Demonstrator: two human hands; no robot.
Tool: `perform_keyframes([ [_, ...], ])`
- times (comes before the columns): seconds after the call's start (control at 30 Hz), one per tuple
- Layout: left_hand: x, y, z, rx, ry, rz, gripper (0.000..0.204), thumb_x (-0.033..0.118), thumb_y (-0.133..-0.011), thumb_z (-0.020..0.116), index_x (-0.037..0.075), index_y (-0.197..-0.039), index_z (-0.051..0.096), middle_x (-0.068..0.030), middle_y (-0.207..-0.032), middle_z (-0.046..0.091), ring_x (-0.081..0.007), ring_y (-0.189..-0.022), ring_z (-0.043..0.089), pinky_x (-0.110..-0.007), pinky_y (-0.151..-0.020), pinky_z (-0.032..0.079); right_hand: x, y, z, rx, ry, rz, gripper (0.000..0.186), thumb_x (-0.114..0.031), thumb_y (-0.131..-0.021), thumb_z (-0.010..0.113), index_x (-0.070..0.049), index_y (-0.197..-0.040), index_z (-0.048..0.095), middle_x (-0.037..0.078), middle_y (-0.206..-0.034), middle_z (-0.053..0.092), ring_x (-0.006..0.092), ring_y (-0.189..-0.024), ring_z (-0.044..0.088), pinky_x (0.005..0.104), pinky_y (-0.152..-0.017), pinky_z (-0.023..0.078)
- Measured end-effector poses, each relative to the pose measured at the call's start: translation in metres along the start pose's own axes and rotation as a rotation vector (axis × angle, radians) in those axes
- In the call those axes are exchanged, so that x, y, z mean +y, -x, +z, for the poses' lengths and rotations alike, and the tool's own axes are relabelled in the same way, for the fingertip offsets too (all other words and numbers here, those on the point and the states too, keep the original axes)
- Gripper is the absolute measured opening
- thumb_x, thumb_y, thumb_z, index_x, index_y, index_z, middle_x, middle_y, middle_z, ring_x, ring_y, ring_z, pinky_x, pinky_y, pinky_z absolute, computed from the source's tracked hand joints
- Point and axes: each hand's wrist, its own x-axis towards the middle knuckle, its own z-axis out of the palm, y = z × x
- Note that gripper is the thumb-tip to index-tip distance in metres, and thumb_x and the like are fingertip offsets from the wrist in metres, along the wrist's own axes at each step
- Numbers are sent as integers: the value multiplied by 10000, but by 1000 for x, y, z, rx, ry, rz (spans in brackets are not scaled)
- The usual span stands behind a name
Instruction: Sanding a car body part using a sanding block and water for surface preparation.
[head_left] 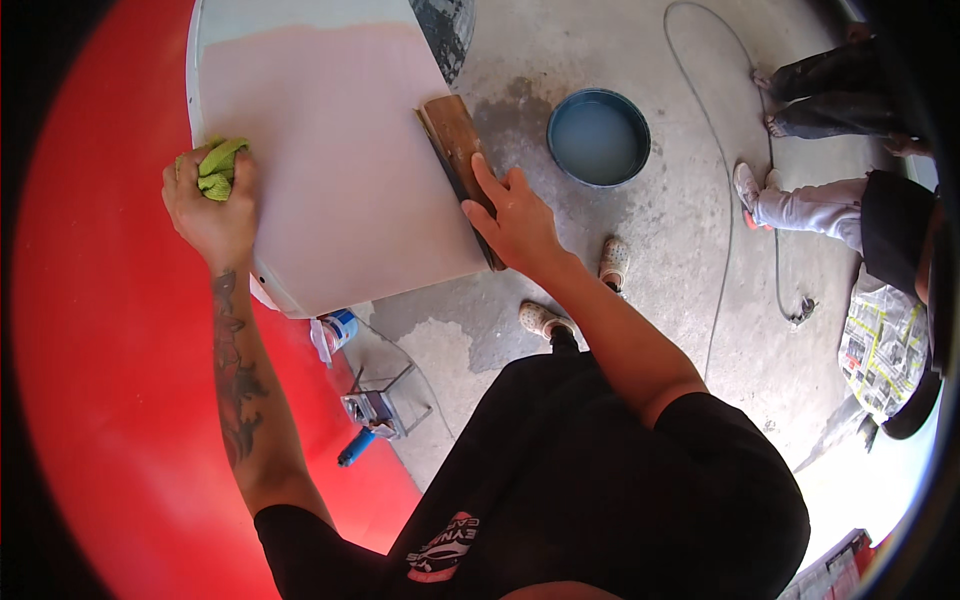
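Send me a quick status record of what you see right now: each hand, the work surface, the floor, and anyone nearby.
Left hand: closed around a green cloth at the panel's left edge
Right hand: holding a long brown block along the panel's right edge
Work surface: pale pinkish-white panel
Left side: broad red surface
Floor: concrete, with damp-looking dark patches
Container: round dark-blue tub holding cloudy liquid
Cable: thin grey line across the floor
Others nearby: people's legs at the right
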Motion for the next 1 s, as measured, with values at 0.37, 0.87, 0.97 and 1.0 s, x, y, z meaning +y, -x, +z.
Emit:
perform_keyframes([
  [0.37,-6,-3,8,-10,-11,27,259,201,-788,780,64,-991,695,-93,-970,611,-271,-919,603,-406,-828,490,1,-46,0,48,51,7,637,-412,-943,599,-168,-1503,419,239,-1069,545,429,-935,630,501,-790,531],
  [0.87,-6,-6,11,0,-23,21,285,239,-787,784,69,-995,690,-99,-975,614,-291,-926,603,-423,-831,485,15,-52,7,112,55,-71,629,-414,-945,591,-172,-1502,428,182,-1065,521,378,-917,606,464,-795,523],
  [0.97,-5,-5,8,0,-52,31,280,235,-783,785,71,-989,690,-104,-974,620,-300,-927,604,-427,-826,485,29,59,13,73,-2,-106,711,-363,-900,675,-183,-1533,407,151,-1020,511,337,-856,598,431,-711,533],
  [1.0,-5,-6,7,-1,-70,26,276,234,-782,785,73,-986,690,-105,-974,623,-303,-925,604,-429,-825,485,34,88,16,25,-38,-38,714,-328,-865,714,-233,-1514,432,154,-1037,510,325,-865,605,432,-696,546],
])
